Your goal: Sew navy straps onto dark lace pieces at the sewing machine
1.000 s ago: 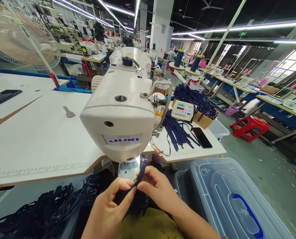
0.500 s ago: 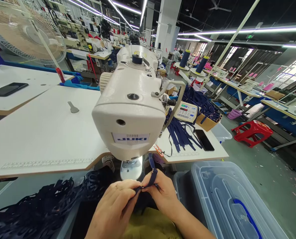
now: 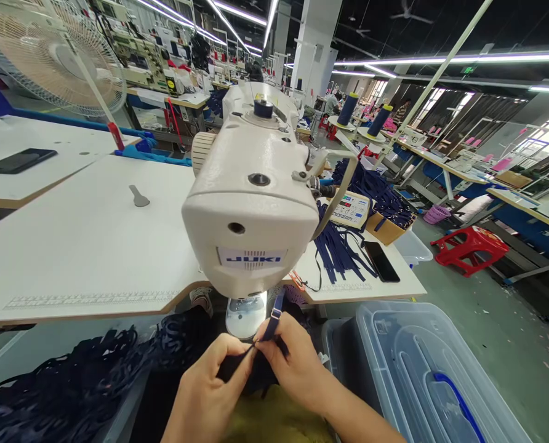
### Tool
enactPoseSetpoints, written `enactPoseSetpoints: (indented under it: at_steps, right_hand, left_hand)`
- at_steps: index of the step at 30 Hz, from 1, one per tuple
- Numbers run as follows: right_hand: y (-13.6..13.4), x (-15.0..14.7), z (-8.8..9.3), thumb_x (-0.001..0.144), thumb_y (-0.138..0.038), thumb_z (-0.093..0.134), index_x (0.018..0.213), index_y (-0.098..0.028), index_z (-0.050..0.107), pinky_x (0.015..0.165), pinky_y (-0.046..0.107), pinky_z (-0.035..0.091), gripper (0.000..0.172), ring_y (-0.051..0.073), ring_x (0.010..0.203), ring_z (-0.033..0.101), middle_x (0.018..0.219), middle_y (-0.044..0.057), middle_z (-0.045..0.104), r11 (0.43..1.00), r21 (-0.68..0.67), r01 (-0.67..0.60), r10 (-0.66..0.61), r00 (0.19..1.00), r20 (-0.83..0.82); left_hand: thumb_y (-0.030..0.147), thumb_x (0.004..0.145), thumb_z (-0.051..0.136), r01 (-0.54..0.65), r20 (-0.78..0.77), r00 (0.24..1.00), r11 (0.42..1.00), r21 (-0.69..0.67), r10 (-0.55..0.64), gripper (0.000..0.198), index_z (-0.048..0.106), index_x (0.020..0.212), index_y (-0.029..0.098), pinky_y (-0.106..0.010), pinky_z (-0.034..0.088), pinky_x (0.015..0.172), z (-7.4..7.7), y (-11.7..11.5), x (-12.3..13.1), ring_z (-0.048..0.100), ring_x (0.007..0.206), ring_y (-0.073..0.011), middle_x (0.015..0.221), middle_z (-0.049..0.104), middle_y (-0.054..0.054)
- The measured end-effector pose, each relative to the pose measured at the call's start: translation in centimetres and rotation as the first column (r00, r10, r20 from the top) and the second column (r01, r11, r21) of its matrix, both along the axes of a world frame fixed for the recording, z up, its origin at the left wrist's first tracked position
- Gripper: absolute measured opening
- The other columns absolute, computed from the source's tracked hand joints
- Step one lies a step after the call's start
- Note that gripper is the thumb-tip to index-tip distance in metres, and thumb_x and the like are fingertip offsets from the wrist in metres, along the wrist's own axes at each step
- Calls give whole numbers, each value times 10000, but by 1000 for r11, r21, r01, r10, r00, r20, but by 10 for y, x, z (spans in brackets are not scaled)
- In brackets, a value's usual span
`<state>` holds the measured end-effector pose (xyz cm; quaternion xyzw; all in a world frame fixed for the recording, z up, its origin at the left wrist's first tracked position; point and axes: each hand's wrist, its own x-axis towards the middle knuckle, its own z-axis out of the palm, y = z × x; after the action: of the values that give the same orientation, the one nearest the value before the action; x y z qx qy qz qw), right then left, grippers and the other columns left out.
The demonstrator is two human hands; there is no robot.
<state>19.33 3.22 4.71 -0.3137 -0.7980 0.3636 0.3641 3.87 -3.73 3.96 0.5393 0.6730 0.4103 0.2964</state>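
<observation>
Between my two hands is a narrow navy strap [image 3: 271,329] with a small metal-coloured slider on it. My left hand [image 3: 212,384] pinches the strap between thumb and fingers. Close beside it, my right hand [image 3: 297,363] also pinches the strap, and its upper end sticks up past my fingers. The fingertips of both hands nearly meet. Just beyond them is the lit plate of the sewing machine [image 3: 247,317], under the white machine head [image 3: 251,227]. Whatever lies inside my closed fingers is hidden.
Navy straps [image 3: 71,381] fill a bin at lower left. A lidded clear plastic box [image 3: 422,357] stands at right. On the white table [image 3: 94,246] are a metal piece [image 3: 138,197], more navy straps [image 3: 341,252] and a phone [image 3: 381,261]. A red stool [image 3: 471,249] stands farther right.
Both hands have shifted slightly left. My left fingers have opened into a rounder pinch, and the strap with its slider now stands more upright above my right hand. The view has shifted slightly.
</observation>
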Motion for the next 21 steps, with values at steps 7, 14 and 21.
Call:
enactPoseSetpoints:
  at_steps: [7, 14, 21]
  right_hand:
    - [7, -13, 3, 889, -178, 505, 925, -203, 536, 684, 290, 422, 54, 178, 801, 522, 869, 34, 584, 997, 22, 69, -72, 983, 171]
    - [20, -25, 3, 778, -100, 538, 928, -207, 498, 703, 258, 445, 189, 128, 741, 469, 876, -2, 444, 961, -236, 144, -147, 989, 6]
    - [32, -28, -3, 769, -159, 580, 962, -210, 454, 597, 207, 437, 236, 91, 603, 444, 722, -60, 425, 849, -528, 12, -109, 982, -153]
  left_hand:
    - [612, 729, 595, -109, 45, 993, 991, -75, 112, 417, 540, 913, 242, -214, 501, 528, -12, 10, -13, 638, 635, -146, 767, 675, 26]
    - [340, 786, 668, 10, -503, 786, 805, 594, 361, 397, 579, 1158, 234, -322, 481, 876, -13, 7, -24, 630, 966, -201, 1078, 649, -82]
    - [138, 897, 442, 472, -768, 637, 755, 455, 64, 365, 556, 1228, 243, -316, 260, 1079, -14, 15, -27, 591, 1134, -146, 1186, 668, -19]
